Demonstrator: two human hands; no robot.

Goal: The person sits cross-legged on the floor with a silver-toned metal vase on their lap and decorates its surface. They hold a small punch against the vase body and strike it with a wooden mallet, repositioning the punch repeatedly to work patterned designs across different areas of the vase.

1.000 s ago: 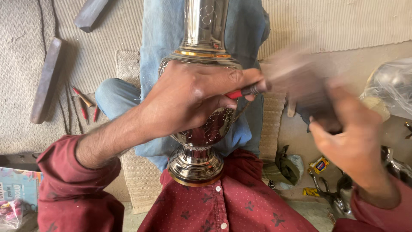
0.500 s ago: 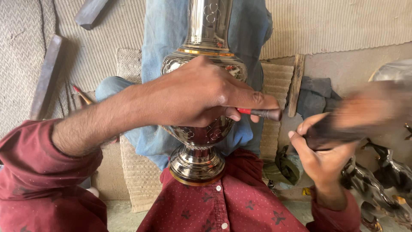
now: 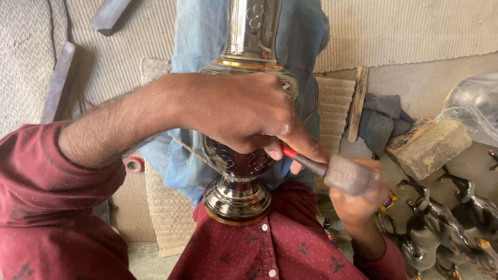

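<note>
A tall shiny metal vase (image 3: 244, 52) with engraved flowers lies along my lap, its round foot (image 3: 237, 202) against my red shirt. My left hand (image 3: 244, 116) rests over the vase's belly and pinches a thin chisel with a red band (image 3: 303, 161), its tip hidden under my fingers. My right hand (image 3: 358, 199) grips a grey hammer whose head (image 3: 346, 175) touches the chisel's outer end.
Blue denim cloth (image 3: 199, 46) lies under the vase on woven matting (image 3: 410, 26). Wooden sticks (image 3: 58, 83) lie at the left. At the right are a stone block (image 3: 433, 148), a clear plastic bag (image 3: 474, 106) and metal animal figures (image 3: 441, 223).
My right hand swung the hammer in from the right, and its head now meets the chisel end. My left forearm has moved closer to the camera; the vase stays put.
</note>
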